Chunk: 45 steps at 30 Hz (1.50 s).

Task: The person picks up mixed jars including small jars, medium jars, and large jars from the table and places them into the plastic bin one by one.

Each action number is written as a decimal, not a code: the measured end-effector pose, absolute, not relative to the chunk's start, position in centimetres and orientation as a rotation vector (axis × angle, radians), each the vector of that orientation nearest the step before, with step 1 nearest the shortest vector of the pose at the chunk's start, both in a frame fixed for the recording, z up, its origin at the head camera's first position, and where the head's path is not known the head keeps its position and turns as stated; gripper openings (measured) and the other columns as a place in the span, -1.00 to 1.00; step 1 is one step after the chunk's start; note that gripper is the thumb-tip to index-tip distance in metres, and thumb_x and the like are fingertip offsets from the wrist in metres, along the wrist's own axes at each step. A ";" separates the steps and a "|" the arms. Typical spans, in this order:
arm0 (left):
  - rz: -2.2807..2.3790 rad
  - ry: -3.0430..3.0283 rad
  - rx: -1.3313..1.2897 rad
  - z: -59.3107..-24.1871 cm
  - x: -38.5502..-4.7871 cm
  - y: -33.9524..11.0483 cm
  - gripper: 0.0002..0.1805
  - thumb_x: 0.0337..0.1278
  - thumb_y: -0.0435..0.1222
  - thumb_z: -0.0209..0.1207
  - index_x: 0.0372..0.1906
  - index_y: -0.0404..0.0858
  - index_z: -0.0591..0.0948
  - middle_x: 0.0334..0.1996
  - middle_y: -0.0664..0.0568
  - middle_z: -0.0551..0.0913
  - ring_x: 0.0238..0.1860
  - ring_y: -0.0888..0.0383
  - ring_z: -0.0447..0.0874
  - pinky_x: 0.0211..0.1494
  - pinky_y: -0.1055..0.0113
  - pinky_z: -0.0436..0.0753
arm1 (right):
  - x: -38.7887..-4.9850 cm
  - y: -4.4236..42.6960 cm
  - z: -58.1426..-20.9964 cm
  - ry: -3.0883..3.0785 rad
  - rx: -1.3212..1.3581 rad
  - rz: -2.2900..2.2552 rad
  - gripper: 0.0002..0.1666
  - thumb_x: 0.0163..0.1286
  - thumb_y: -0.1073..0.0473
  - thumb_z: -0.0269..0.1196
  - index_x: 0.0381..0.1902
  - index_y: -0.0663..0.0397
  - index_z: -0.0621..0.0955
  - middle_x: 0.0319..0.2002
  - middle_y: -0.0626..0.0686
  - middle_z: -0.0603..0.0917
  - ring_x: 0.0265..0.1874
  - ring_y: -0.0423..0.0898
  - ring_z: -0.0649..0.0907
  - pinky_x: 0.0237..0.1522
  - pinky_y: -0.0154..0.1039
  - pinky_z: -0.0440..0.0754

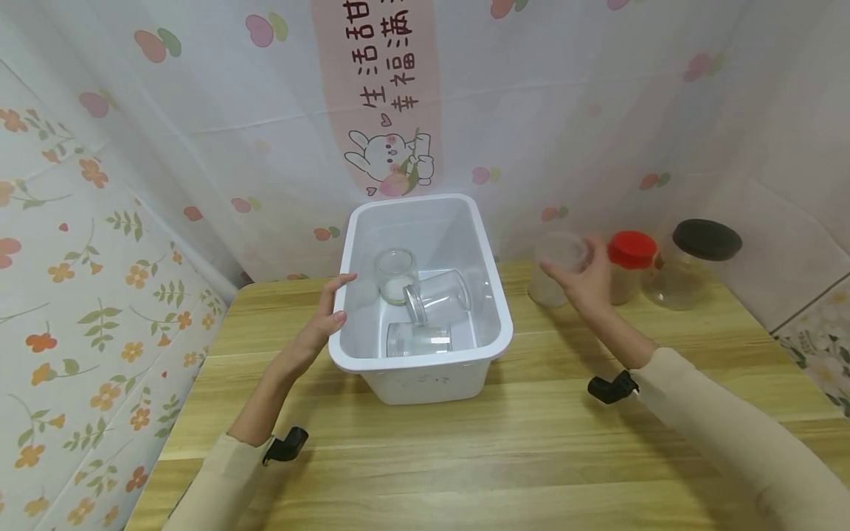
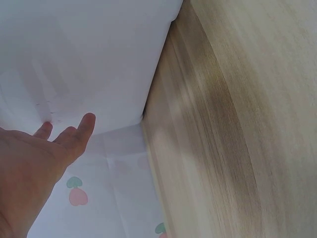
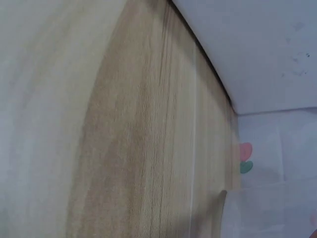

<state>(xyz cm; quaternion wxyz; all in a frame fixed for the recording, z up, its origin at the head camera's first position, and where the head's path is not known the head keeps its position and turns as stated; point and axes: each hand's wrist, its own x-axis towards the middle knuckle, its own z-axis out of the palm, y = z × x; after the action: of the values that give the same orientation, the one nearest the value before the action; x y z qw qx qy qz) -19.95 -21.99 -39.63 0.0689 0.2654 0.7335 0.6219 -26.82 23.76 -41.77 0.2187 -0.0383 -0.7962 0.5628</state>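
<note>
My left hand (image 1: 312, 332) rests at the left rim of a white plastic bin (image 1: 494, 324), its thumb and one finger reaching over the edge. In the left wrist view, other fingers (image 2: 86, 126) lie against the bin's outer wall. To the right, my blurred right hand (image 1: 587, 276) holds a clear jar (image 1: 547, 287) with a pale top, thumb in front and fingers on its far side. Within the bin, one clear jar (image 1: 396, 276) stands upright, another jar (image 1: 445, 295) lies tilted, and a third jar (image 1: 418, 341) lies on its side nearest me.
Right of my right hand stand a clear jar with a red lid (image 1: 632, 251) and a larger clear jar with a black lid (image 1: 707, 240). A printed curtain (image 1: 265, 147) hangs behind the wooden table (image 1: 425, 464).
</note>
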 end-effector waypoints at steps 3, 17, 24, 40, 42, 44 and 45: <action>1.875 2.205 0.801 -39.7 -20.0 -22.0 -0.31 0.39 0.05 -0.03 0.51 0.10 0.03 0.38 -0.28 -0.02 0.24 -0.34 0.08 0.17 -0.04 0.42 | -26.3 23.8 -41.6 -2.216 -0.086 1.564 -0.01 0.17 0.16 0.54 0.43 0.31 0.27 0.30 0.25 0.39 0.24 0.11 0.38 0.23 -0.07 0.34; 1.900 2.192 0.816 -39.6 -20.3 -21.9 -0.31 0.39 0.01 0.01 0.52 0.06 0.06 0.34 -0.40 -0.01 0.21 -0.18 0.15 0.17 0.05 0.39 | -24.6 24.5 -40.2 -2.315 -0.047 1.578 0.05 0.21 0.11 0.53 0.50 0.27 0.23 0.35 0.27 0.37 0.28 0.19 0.38 0.27 0.05 0.36; 1.908 2.191 0.823 -39.7 -20.4 -21.9 -0.28 0.39 0.09 0.06 0.51 0.05 0.08 0.31 -0.39 0.05 0.19 -0.14 0.20 0.16 0.07 0.42 | -24.2 25.1 -40.0 -2.343 -0.008 1.627 0.08 0.21 0.13 0.53 0.54 0.22 0.20 0.40 0.29 0.33 0.35 0.26 0.35 0.33 0.12 0.30; 1.900 2.192 0.805 -40.0 -20.2 -22.1 -0.29 0.40 0.09 0.04 0.51 0.07 0.07 0.34 -0.38 0.02 0.20 -0.19 0.17 0.16 0.03 0.42 | -22.7 26.2 -39.0 -2.375 0.066 1.624 0.04 0.22 0.21 0.52 0.53 0.21 0.21 0.33 0.23 0.38 0.24 0.16 0.42 0.15 -0.25 0.43; 1.900 2.195 0.812 -40.0 -20.2 -22.1 -0.28 0.40 0.10 0.04 0.51 0.06 0.07 0.34 -0.37 0.02 0.20 -0.19 0.17 0.16 0.03 0.42 | -22.6 26.3 -38.6 -2.378 0.069 1.618 0.06 0.22 0.20 0.53 0.54 0.18 0.21 0.33 0.20 0.38 0.25 0.14 0.42 0.16 -0.25 0.43; 1.898 2.195 0.817 -40.0 -20.2 -22.1 -0.28 0.40 0.10 0.03 0.52 0.05 0.06 0.34 -0.38 0.03 0.21 -0.19 0.17 0.17 0.03 0.42 | -22.5 26.3 -38.3 -2.380 0.078 1.613 0.05 0.21 0.20 0.53 0.54 0.17 0.23 0.32 0.18 0.39 0.24 0.13 0.42 0.17 -0.22 0.43; 1.895 2.193 0.817 -40.0 -20.2 -22.1 -0.28 0.40 0.09 0.02 0.52 0.05 0.05 0.34 -0.38 0.02 0.21 -0.19 0.16 0.18 0.02 0.41 | -22.5 26.3 -38.2 -2.380 0.084 1.613 0.04 0.21 0.20 0.54 0.53 0.17 0.24 0.32 0.17 0.39 0.24 0.12 0.42 0.17 -0.20 0.43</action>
<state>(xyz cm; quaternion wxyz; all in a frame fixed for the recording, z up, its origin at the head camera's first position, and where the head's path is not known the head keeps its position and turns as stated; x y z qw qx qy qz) -20.21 -22.08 -39.96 0.0649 0.2708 0.7267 0.6280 -22.48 26.26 -38.16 0.1321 0.0289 -0.8203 0.5557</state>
